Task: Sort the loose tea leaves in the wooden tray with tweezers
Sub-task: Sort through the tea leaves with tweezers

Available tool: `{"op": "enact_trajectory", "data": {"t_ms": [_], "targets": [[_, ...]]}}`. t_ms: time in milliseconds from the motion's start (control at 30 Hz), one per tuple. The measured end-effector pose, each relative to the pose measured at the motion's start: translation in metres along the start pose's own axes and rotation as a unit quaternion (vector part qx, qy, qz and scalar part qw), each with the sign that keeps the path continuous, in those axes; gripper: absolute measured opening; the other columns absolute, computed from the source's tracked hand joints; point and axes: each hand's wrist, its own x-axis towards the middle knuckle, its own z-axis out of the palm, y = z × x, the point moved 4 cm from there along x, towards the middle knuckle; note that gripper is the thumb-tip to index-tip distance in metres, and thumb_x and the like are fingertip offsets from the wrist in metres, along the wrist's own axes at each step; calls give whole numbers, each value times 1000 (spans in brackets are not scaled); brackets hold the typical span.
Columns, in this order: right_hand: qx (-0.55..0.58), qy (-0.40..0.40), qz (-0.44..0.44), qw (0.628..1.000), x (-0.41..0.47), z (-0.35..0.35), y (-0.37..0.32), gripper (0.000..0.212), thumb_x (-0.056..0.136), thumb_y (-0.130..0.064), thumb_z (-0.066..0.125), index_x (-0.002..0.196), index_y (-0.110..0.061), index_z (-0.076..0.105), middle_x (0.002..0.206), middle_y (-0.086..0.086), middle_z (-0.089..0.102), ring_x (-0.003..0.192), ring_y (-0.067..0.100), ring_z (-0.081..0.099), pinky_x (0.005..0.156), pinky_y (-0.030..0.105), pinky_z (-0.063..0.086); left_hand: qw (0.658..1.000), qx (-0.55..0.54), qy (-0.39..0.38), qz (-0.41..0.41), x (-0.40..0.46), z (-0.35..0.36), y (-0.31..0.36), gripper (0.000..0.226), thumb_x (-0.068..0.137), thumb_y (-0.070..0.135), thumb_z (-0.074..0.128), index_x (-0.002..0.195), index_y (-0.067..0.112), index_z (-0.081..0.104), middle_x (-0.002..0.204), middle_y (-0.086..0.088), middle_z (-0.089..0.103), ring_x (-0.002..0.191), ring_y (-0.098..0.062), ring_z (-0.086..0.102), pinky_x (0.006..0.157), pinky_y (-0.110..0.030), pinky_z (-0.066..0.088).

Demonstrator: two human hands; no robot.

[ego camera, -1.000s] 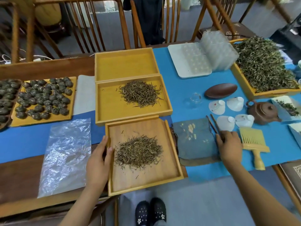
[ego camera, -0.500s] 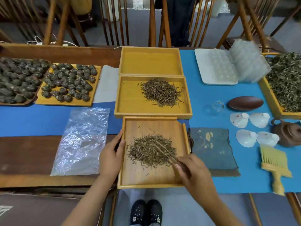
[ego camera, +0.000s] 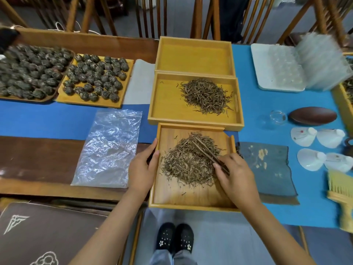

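Tweezers [ego camera: 209,154] pinched in right hand [ego camera: 236,178] rest on tea leaves [ego camera: 188,165]; left hand [ego camera: 141,172] clasps wooden tray [ego camera: 191,199] edge.

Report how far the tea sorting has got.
Done: one pile of leaves lies in the middle tray. In hand: right hand works tweezers into the near pile; left hand steadies the wooden tray. Left: most of that pile.

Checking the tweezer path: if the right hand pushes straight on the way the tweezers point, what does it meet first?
Probably the tea leaf pile: the right hand aims the tweezers up-left, tips already in it.
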Motion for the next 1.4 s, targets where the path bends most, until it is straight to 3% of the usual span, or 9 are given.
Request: {"op": "enact_trajectory", "data": {"t_ms": [200,367,600,967,1100,1267,1400], "targets": [[8,-47,-37,998,-7,16,-17,16,81,-9,70,96,-3,69,82,7,60,72,24,59,64,30,49,1000,7,-2,7,2,2,-1,38,98,33,52,136,34,52,109,26,55,95,2,55,72,-9,41],[5,-85,-57,995,-21,26,-26,18,81,-13,71,97,-6,68,85,3,59,76,19,58,66,21,42,1000,1,1,-6,2,3,-4,38,97,33,52,135,37,53,105,32,53,95,3,55,73,-9,41],[-11,29,46,998,-7,-7,4,15,81,-10,70,96,-5,68,85,7,60,77,26,60,65,25,42,1000,3,-5,-8,2,4,-2,39,98,37,49,135,44,46,103,25,60,91,-3,59,68,-13,42],[-6,-38,-8,999,19,31,-38,20,91,-22,58,105,-9,64,90,3,57,82,19,55,67,29,43,1000,13,-8,-4,1,4,-3,39,98,37,49,136,40,50,98,30,57,91,-2,59,69,-6,41],[-19,-50,-8,999,16,28,-34,20,90,-22,60,105,-9,65,89,3,57,82,20,56,66,28,42,1000,7,-9,-3,1,5,-3,39,98,35,49,137,37,51,106,8,70,91,-4,58,72,-15,45],[-31,-27,26,999,18,22,-22,18,88,-17,62,101,-5,66,87,7,58,79,23,56,66,27,41,1000,14,-14,-2,2,6,-2,39,98,38,48,137,40,49,87,32,54,87,-5,60,68,-15,45],[-38,-54,-5,998,19,29,-32,16,88,-18,62,99,-7,66,86,5,56,78,22,56,65,29,43,1000,16,-10,-8,2,5,-3,38,99,38,48,136,41,49,90,26,56,87,-6,59,67,-14,43]]}}
